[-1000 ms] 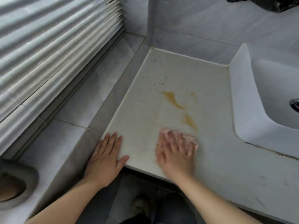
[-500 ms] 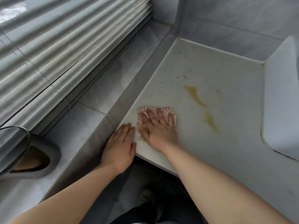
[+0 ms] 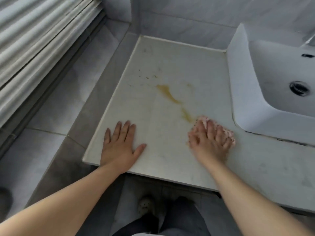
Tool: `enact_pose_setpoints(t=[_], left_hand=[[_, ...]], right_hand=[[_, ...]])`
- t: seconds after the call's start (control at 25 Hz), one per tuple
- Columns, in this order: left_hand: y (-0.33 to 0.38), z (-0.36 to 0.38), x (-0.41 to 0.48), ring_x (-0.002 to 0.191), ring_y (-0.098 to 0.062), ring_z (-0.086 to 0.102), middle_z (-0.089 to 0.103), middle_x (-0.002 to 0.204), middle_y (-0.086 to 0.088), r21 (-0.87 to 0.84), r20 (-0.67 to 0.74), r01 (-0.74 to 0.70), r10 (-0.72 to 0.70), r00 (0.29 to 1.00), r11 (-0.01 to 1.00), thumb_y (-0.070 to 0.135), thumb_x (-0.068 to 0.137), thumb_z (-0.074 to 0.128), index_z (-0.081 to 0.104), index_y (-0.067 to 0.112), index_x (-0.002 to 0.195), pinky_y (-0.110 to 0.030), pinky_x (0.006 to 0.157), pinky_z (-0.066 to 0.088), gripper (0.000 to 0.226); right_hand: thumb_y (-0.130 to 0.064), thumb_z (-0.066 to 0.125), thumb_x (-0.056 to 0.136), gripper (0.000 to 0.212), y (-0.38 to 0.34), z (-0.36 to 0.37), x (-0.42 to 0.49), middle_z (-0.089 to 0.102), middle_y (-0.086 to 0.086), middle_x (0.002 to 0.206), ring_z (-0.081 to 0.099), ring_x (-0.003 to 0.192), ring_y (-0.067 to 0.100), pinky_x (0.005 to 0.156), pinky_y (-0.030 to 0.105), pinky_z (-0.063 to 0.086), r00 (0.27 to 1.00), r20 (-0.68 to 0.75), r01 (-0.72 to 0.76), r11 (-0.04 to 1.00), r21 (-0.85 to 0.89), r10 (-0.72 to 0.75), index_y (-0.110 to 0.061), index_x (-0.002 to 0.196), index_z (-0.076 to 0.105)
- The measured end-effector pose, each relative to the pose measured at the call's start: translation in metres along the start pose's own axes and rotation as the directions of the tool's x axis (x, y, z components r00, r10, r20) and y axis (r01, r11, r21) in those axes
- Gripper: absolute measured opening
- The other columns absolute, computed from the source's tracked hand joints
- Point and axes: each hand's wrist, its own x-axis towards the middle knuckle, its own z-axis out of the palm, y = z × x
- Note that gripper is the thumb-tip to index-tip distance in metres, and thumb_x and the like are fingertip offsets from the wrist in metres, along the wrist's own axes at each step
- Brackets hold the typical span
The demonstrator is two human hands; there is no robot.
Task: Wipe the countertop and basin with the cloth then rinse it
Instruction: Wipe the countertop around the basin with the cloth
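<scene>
The pale countertop (image 3: pixel 153 65) runs leftward from the basin (image 3: pixel 242 82) to a raised edge, and well left of the basin, beyond a grey tiled ledge (image 3: pixel 71 92), hangs a slatted blind (image 3: pixel 34 40). The white basin sits on the counter's right part, its near corner rounded. The left hand (image 3: pixel 119 145) lies far left of the basin at the counter's front edge, palm down, fingers straight and close together, thumb spread out, holding nothing. The right hand (image 3: pixel 209 142) is just left of the basin's near corner, slightly blurred, its fingers spread and pressed flat onto the pink cloth (image 3: pixel 228 132), which lies bunched on the counter beneath them, not gripped. A yellow-brown stain (image 3: pixel 167 92) streaks diagonally left of the basin, its lower end touching the cloth's far edge. A dark round drain (image 3: pixel 299 87) is set in the basin's floor.
</scene>
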Motion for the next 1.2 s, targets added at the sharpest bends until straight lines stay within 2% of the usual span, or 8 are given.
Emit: enact_pose_setpoints(t=[0.24, 0.36, 0.48, 0.6, 0.76, 0.88, 1.0, 1.2], left_hand=[[-0.005, -0.011, 0.017, 0.135, -0.024, 0.020, 0.025, 0.150, -0.002, 0.081, -0.064, -0.035, 0.040, 0.997, 0.996, 0.069, 0.069, -0.007, 0.015, 0.025, 0.148, -0.038, 0.103, 0.011, 0.094], [-0.009, -0.010, 0.034, 0.141, -0.026, 0.008, 0.016, 0.154, -0.004, 0.042, -0.056, -0.013, 0.015, 0.998, 0.999, 0.071, 0.074, -0.001, 0.012, 0.026, 0.148, -0.043, 0.112, 0.000, 0.088], [-0.010, -0.005, 0.040, 0.142, -0.022, -0.016, -0.010, 0.157, 0.000, 0.042, 0.019, 0.007, -0.008, 1.000, 0.999, 0.073, 0.076, -0.001, -0.006, 0.029, 0.148, -0.044, 0.113, -0.011, 0.085], [-0.011, -0.005, 0.039, 0.142, -0.020, -0.018, -0.013, 0.157, 0.001, 0.029, 0.011, 0.004, -0.005, 1.000, 1.000, 0.073, 0.070, -0.009, -0.010, 0.029, 0.147, -0.043, 0.113, -0.011, 0.089], [-0.011, -0.005, 0.039, 0.141, -0.019, -0.020, -0.016, 0.156, 0.002, 0.008, 0.024, 0.007, -0.007, 1.000, 1.000, 0.070, 0.069, -0.013, -0.013, 0.030, 0.147, -0.043, 0.113, -0.013, 0.088], [-0.011, -0.005, 0.039, 0.142, -0.019, -0.020, -0.015, 0.156, 0.002, 0.009, 0.007, 0.005, -0.005, 1.000, 1.000, 0.069, 0.069, -0.013, -0.011, 0.029, 0.147, -0.043, 0.113, -0.013, 0.087], [-0.011, -0.005, 0.039, 0.142, -0.019, -0.018, -0.013, 0.157, 0.001, -0.009, 0.003, 0.002, -0.002, 1.000, 1.000, 0.066, 0.071, -0.013, -0.008, 0.029, 0.148, -0.043, 0.113, -0.013, 0.086], [-0.011, -0.004, 0.040, 0.143, -0.017, -0.015, -0.009, 0.157, 0.003, -0.023, -0.031, 0.003, -0.003, 1.000, 1.000, 0.054, 0.075, -0.016, -0.006, 0.030, 0.148, -0.041, 0.114, -0.011, 0.078]], right_hand=[[-0.054, 0.031, 0.083, 0.061, -0.022, 0.019, -0.040, 0.043, -0.005, 0.145, 0.038, 0.134, 0.025, 0.106, 0.051, 0.016, 0.816, -0.033, 0.569, 0.811, -0.134, -0.578, -0.030, 0.139, 0.039], [-0.057, 0.020, 0.090, 0.060, 0.033, 0.000, 0.013, 0.009, -0.008, 0.158, 0.009, 0.144, 0.024, 0.111, 0.052, 0.004, 0.989, -0.029, 0.141, 0.984, -0.111, -0.145, -0.038, 0.147, 0.014], [-0.055, 0.021, 0.093, 0.059, 0.014, -0.005, 0.042, -0.003, -0.006, 0.159, -0.007, 0.145, 0.026, 0.112, 0.058, -0.003, 0.977, -0.016, -0.208, 0.973, 0.102, 0.211, -0.037, 0.148, 0.006], [-0.053, 0.022, 0.094, 0.058, -0.054, 0.004, 0.018, -0.007, -0.009, 0.158, -0.010, 0.145, 0.026, 0.109, 0.059, -0.009, 0.992, 0.013, 0.123, 0.991, 0.059, -0.124, -0.040, 0.147, 0.003], [-0.060, 0.025, 0.085, 0.062, -0.037, 0.018, -0.018, 0.032, -0.008, 0.151, 0.030, 0.139, 0.026, 0.108, 0.053, 0.010, 0.821, -0.058, 0.556, 0.818, -0.146, -0.569, -0.036, 0.141, 0.033], [-0.062, 0.014, 0.086, 0.065, 0.018, 0.004, 0.029, 0.012, -0.008, 0.158, 0.010, 0.144, 0.025, 0.112, 0.055, 0.007, 0.983, -0.025, 0.179, 0.974, -0.141, -0.184, -0.039, 0.146, 0.016], [-0.055, 0.022, 0.092, 0.059, -0.010, -0.011, 0.074, -0.001, -0.006, 0.159, -0.006, 0.145, 0.027, 0.111, 0.060, -0.002, 0.992, -0.004, -0.127, 0.987, 0.097, 0.128, -0.038, 0.147, 0.007], [-0.059, 0.018, 0.088, 0.062, -0.104, 0.014, 0.025, 0.007, -0.010, 0.158, 0.002, 0.146, 0.023, 0.112, 0.056, -0.004, 0.870, 0.018, 0.493, 0.869, -0.031, -0.493, -0.037, 0.147, 0.015]])
